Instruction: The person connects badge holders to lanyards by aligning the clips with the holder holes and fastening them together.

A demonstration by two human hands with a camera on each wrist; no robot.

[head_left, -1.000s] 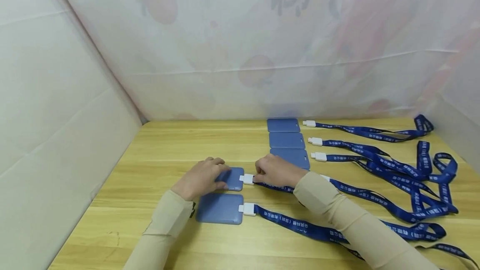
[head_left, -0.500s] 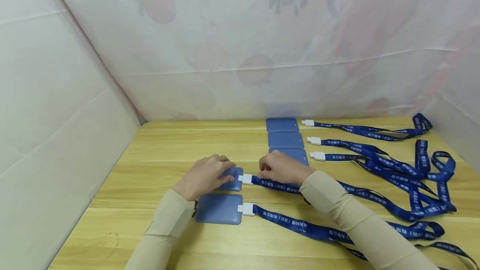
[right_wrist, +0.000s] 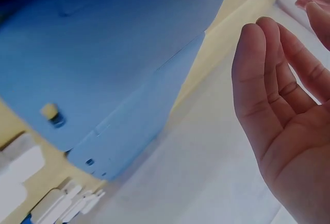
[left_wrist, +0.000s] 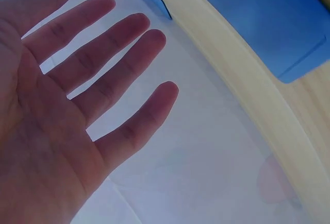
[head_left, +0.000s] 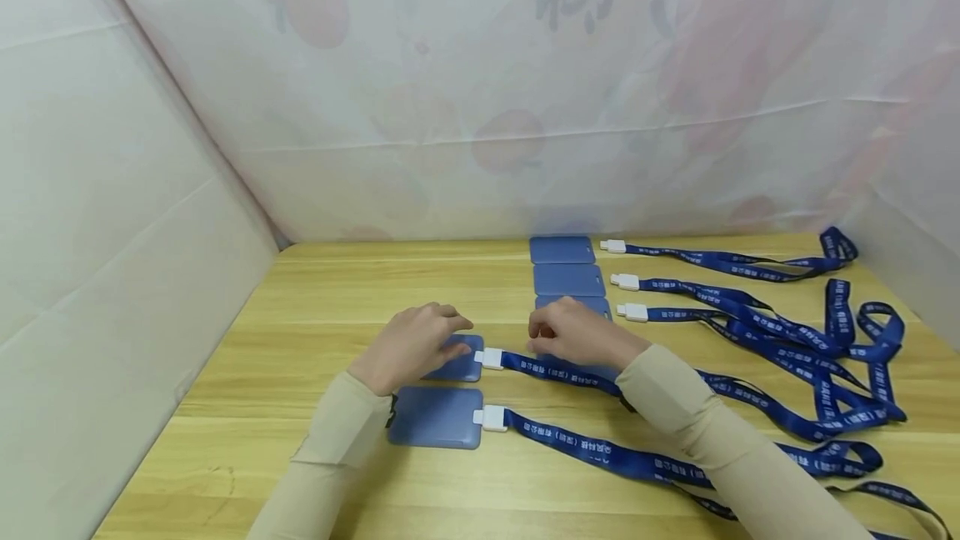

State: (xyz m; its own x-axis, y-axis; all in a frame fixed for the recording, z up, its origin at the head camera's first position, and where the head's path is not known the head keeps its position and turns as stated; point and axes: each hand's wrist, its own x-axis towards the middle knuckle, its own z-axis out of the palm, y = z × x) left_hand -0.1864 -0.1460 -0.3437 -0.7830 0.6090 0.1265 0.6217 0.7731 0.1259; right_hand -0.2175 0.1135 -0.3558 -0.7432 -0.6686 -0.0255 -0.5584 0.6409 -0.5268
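Observation:
My left hand (head_left: 412,348) hovers over a blue badge holder (head_left: 471,367), partly covering it. In the left wrist view the fingers (left_wrist: 124,74) are spread and hold nothing. A white clip (head_left: 492,358) joins that holder to a navy lanyard (head_left: 551,370) with white lettering. Just above the lanyard is my right hand (head_left: 581,333), its fingers loosely bent and empty in the right wrist view. Closer to me lies a second blue badge holder (head_left: 437,417), joined by a white clip (head_left: 493,417) to its own lanyard (head_left: 600,450).
Several blue badge holders (head_left: 566,280) lie in a column behind my right hand. White-clipped lanyards (head_left: 735,261) lie apart to their right, some tangled (head_left: 832,348) on the wooden table (head_left: 337,282). Pale cloth walls (head_left: 420,107) stand behind and at both sides.
My right hand has let go near the upper clip and moved right along the lanyard. My left fingers have come up from the badge holder, which stays in place.

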